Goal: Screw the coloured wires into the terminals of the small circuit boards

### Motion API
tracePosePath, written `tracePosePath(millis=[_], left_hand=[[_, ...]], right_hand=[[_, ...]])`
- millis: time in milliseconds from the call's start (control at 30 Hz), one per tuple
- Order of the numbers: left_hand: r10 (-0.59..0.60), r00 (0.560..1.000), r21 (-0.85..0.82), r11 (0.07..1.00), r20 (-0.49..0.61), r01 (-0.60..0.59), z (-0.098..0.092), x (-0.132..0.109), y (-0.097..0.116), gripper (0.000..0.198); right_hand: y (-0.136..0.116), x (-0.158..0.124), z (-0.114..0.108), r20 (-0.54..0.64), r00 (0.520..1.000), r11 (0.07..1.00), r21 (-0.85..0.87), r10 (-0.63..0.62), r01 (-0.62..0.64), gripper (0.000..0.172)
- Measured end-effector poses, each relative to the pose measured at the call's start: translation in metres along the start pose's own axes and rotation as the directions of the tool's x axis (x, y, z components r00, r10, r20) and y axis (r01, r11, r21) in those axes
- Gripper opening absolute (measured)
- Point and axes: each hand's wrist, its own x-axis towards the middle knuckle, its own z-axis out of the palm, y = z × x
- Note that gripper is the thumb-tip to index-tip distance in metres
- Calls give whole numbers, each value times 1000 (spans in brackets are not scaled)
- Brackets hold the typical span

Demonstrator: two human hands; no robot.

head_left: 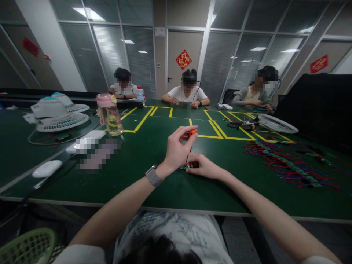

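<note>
Over the middle of the green table (132,183), my left hand (177,146) has its thumb and fingers closed on the orange top of a small screwdriver (193,132). Its thin dark shaft points down at a small green circuit board (184,168) on the table. My right hand (205,167) pinches the right end of that board, with the fingertips partly hidden. A few wires show at the board's left end, mostly behind my left wrist.
Several wired circuit boards (291,163) lie in a row at right. White fans (60,110), a pink-lidded bottle (110,115) and white plastic cases (47,168) stand at left. Yellow tape (239,138) marks the table. Three people sit across; a green basket (27,245) is below left.
</note>
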Motion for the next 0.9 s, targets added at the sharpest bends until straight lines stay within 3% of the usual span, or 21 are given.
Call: tracePosePath(millis=[233,367,500,767,900], left_hand=[[116,992,144,984,-50,-108,-3,2,-2,12],[27,999,-16,1000,19,-27,-2,2,-2,27],[-67,997,-140,988,45,72,0,0,-1,28],[99,995,81,992,13,-100,-2,1,1,15],[77,997,72,994,18,-78,-3,2,0,16]], right_hand=[[-2,0,0,5,1000,1000,-19,3,-3,8],[-1,0,0,-2,1000,1000,-7,-4,4,9],[-1,0,0,1,1000,1000,2,5,-5,11],[1,0,0,-4,1000,1000,-18,-5,4,9],[1,0,0,-1,1000,1000,-11,-6,6,11]])
